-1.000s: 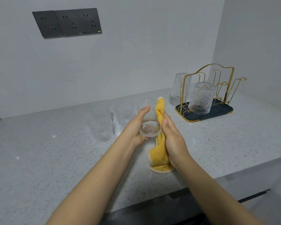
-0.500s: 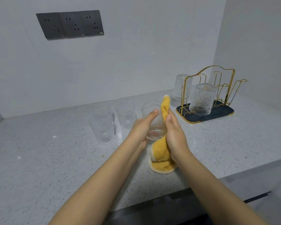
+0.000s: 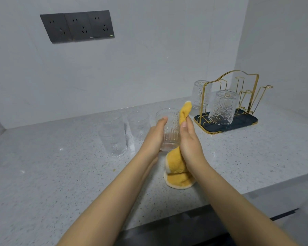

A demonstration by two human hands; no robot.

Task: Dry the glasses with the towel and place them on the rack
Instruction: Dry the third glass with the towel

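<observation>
The left hand [image 3: 154,137] cups a ribbed glass [image 3: 170,128] from its left side, fingers wrapped round the wall, while the right hand [image 3: 189,141] presses a yellow towel [image 3: 176,167] against the glass's right side — the cloth pinned under its palm and fingers, its tail hanging down to the counter [image 3: 60,174]. Just left of the grip stand three more clear glasses [image 3: 114,137]. Off to the right, the gold wire rack [image 3: 228,103] on its dark tray carries two upturned glasses [image 3: 222,107].
</observation>
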